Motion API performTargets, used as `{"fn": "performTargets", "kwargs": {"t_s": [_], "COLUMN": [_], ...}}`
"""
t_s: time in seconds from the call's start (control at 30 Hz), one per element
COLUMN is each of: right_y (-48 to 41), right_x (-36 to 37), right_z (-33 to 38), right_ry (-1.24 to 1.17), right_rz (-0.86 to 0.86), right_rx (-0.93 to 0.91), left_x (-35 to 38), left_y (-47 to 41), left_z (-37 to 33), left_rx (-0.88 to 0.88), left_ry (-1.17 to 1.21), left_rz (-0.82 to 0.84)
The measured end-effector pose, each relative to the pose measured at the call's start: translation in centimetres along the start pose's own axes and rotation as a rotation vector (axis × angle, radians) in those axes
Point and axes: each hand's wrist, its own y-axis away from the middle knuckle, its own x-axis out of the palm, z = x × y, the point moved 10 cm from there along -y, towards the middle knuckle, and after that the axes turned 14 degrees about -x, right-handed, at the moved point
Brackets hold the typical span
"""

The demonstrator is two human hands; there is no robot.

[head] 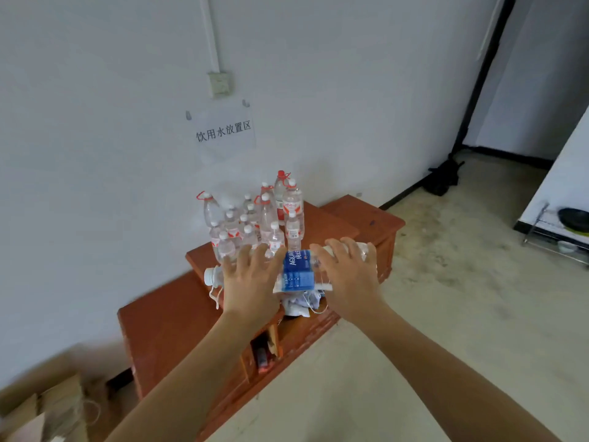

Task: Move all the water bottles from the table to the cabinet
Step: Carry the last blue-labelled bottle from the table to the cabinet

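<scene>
Sign (224, 130): paper, on white wall (95, 122)
Socket (219, 82): just above sign
Cardboard boxes (41, 406): lower left
Black bag (443, 178): floor, against wall

seemingly bare forearms (204, 365) and hands (251, 282)
</scene>
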Motion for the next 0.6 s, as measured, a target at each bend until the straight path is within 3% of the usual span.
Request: {"fn": "performTargets", "kwargs": {"t_s": [0.37, 0.6], "right_y": [-13.3, -21.9], "right_x": [7.1, 16.0], "right_z": [-23.1, -37.1], "right_ry": [0.091, 0.03], "right_rz": [-0.028, -0.024], "right_rx": [0.223, 0.181], "left_x": [4.5, 12.3], "left_y": [-23.7, -37.5], "left_z": [-17.0, -27.2], "left_rx": [0.21, 0.17], "left_ry": [0.117, 0.007], "left_rz": [0.012, -0.009]}}
